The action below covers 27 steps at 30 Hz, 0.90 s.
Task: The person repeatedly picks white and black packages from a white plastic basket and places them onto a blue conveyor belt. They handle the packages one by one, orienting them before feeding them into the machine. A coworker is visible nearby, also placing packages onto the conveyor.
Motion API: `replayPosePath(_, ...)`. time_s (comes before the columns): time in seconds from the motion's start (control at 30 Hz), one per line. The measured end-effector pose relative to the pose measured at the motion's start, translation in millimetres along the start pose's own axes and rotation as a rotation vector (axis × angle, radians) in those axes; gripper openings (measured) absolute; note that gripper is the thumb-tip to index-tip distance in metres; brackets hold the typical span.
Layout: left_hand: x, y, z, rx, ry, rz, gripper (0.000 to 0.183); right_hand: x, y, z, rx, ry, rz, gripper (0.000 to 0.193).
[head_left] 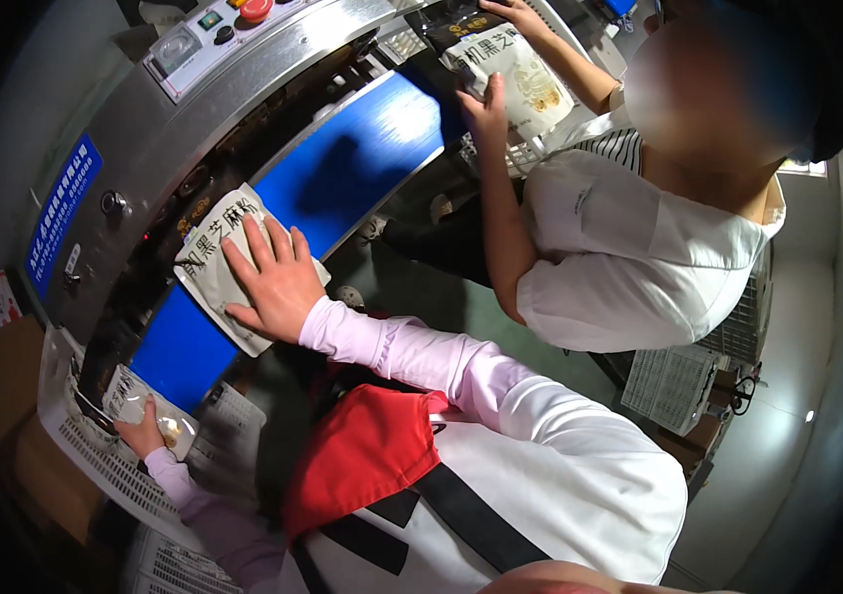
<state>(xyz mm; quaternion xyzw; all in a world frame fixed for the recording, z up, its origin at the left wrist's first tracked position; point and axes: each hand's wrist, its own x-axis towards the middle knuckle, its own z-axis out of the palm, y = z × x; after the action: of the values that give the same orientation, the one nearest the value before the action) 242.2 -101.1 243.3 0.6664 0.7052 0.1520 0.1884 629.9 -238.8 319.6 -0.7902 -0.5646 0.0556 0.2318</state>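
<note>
My right hand (281, 282) lies with fingers spread on a white printed pouch (206, 275), pressing it flat against the blue conveyor belt (315, 188). At the lower left, my left hand (141, 433) grips the edge of another white pouch (176, 421) at the near end of the belt, above a white plastic crate (125, 492). Its thumb shows on top; the other fingers are mostly hidden underneath.
A co-worker on the right holds a similar pouch (525, 94) over the belt's far end. The steel machine (159, 148) runs along the belt, with a red stop button (255, 10) on its panel. Grey crates (674, 386) stand behind the co-worker.
</note>
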Motion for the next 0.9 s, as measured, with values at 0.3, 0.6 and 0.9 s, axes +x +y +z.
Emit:
replayPosePath(0.3,-5,14,-3,0.007,0.016,-0.065,0.087,-7,-10,3,0.075,-0.050,-0.024,0.075)
replayPosePath(0.6,-1,-5,-6,-0.021,0.000,-0.049,0.082,-9,-13,5,0.181,-0.098,-0.150,0.061)
replayPosePath(0.9,9,-23,-10,-0.138,-0.209,-0.153,0.066,-11,-9,6,0.200,-0.146,-0.143,0.064)
